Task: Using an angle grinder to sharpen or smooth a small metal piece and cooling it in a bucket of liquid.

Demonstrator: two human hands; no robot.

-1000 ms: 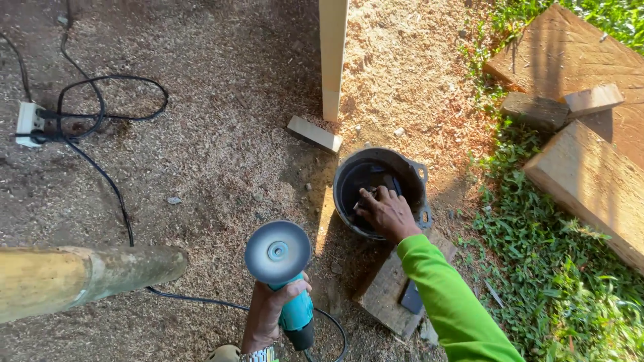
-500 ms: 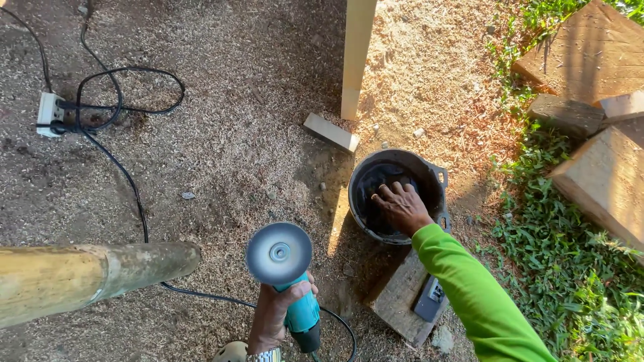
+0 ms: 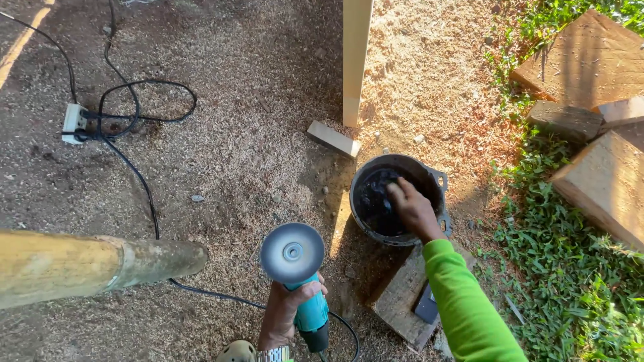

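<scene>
My left hand (image 3: 285, 315) grips the teal body of an angle grinder (image 3: 300, 278), its grey round disc facing up toward me. My right hand (image 3: 412, 209), in a bright green sleeve, reaches down into a black bucket (image 3: 433, 177) standing on the sawdust-covered ground. The fingers are curled over something dark inside; what it is cannot be made out. A thick wooden pole (image 3: 87, 265) lies across the lower left, its end close to the grinder disc.
A black cable (image 3: 144, 181) runs from a white power strip (image 3: 72, 123) toward the grinder. A pale upright post (image 3: 355, 60) stands behind the bucket with a small wood offcut (image 3: 333, 139) at its foot. Timber blocks (image 3: 597, 161) lie on grass at right. A plank (image 3: 402, 302) lies by the bucket.
My right hand has pushed deeper into the bucket and toward its left side. The view has shifted, so everything sits slightly further right. The grinder stays held the same way.
</scene>
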